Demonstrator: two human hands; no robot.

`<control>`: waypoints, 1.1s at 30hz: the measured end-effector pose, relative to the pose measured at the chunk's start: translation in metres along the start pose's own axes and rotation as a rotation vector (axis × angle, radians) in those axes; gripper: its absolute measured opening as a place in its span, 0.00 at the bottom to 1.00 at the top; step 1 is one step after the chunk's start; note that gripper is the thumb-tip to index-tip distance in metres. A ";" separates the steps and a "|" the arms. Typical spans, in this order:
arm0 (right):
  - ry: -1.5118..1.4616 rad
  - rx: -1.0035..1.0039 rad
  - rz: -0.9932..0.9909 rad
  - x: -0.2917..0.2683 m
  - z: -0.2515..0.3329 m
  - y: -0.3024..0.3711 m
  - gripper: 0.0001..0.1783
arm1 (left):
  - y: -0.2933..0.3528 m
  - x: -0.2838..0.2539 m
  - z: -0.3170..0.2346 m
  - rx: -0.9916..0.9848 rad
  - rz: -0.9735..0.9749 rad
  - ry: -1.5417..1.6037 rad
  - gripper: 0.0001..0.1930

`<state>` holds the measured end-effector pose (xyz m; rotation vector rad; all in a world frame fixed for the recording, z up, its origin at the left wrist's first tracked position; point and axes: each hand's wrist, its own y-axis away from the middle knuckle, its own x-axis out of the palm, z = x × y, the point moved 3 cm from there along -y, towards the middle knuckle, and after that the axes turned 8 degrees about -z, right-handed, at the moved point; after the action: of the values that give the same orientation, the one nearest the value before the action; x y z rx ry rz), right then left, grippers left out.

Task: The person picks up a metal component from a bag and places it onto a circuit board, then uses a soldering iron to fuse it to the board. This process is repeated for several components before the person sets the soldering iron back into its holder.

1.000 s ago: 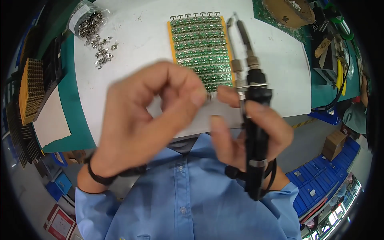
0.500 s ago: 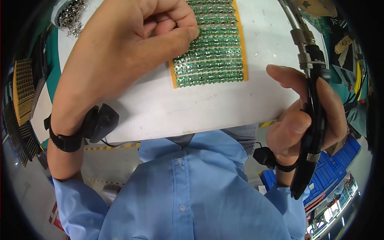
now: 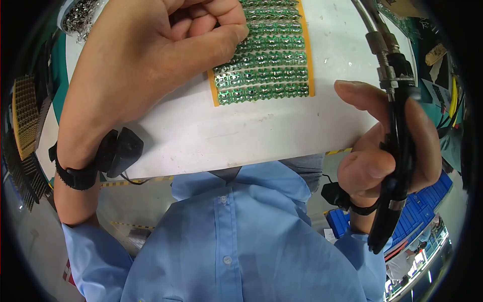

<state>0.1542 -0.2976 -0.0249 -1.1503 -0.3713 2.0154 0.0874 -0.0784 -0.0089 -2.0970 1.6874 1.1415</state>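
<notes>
The left hand (image 3: 151, 65) occupies the upper left of the frame. Its fingers are curled inward into a loose fist, with the knuckles resting over the left edge of the panel of small green circuit boards bordered by orange strips (image 3: 269, 65). Whether anything is pinched inside the curled fingers cannot be told, since the palm side is hidden. A black wrist strap with a black clip-on module (image 3: 108, 156) sits on the left wrist at centre left.

The panel lies flat on the white work surface (image 3: 241, 131) in the upper centre of the frame, with its rows of boards running left to right. Its upper part is cut off by the top edge of the frame, and its left part is covered by the left hand.

The right hand (image 3: 390, 146) is at the right of the frame, apart from the panel. It is closed around the black-handled soldering iron with a metal collar and shaft (image 3: 397, 136). The handle runs nearly vertically through the grip; the metal shaft extends toward the upper right, and the tip is outside the frame. The thumb points left, toward the white surface. A black band with a small black module (image 3: 337, 196) is on the right wrist.

A heap of small metal parts (image 3: 80, 15) lies at the upper left corner. Yellow and black ridged trays (image 3: 25, 121) stand along the left edge. The light blue button shirt (image 3: 231, 236) fills the lower centre. Blue bins (image 3: 417, 211) are at the lower right.
</notes>
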 end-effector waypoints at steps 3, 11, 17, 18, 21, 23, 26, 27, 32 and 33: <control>-0.010 -0.002 0.004 -0.001 0.001 -0.001 0.36 | 0.001 -0.004 0.006 -0.008 -0.009 -0.017 0.04; -0.299 -0.030 0.159 -0.008 0.012 0.011 0.37 | -0.007 -0.007 0.017 0.111 -0.036 0.011 0.05; -0.343 0.031 0.196 -0.004 0.025 0.003 0.35 | -0.012 -0.010 0.022 0.206 -0.039 0.026 0.06; -0.333 0.028 0.197 -0.001 0.026 0.006 0.35 | -0.012 -0.006 0.023 0.225 -0.036 0.021 0.06; -0.315 0.024 0.188 0.004 0.024 0.020 0.35 | -0.011 0.005 0.027 0.282 -0.027 0.004 0.07; -0.320 0.030 0.178 0.004 0.022 0.024 0.35 | -0.013 0.009 0.025 0.314 -0.023 0.000 0.07; -0.316 0.035 0.180 0.004 0.023 0.016 0.35 | -0.011 0.006 0.020 0.348 -0.028 0.013 0.07; -0.307 0.038 0.177 0.005 0.024 0.011 0.34 | -0.011 0.004 0.020 0.357 -0.032 0.021 0.08; -0.313 0.054 0.163 0.013 0.029 -0.005 0.33 | -0.012 -0.006 0.032 0.407 -0.052 0.060 0.08; -0.310 0.052 0.169 0.014 0.030 -0.006 0.33 | -0.013 -0.007 0.034 0.422 -0.055 0.064 0.08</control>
<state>0.1282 -0.2801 -0.0131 -0.8610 -0.3835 2.3455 0.0845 -0.0492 -0.0308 -1.9129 1.7056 0.6360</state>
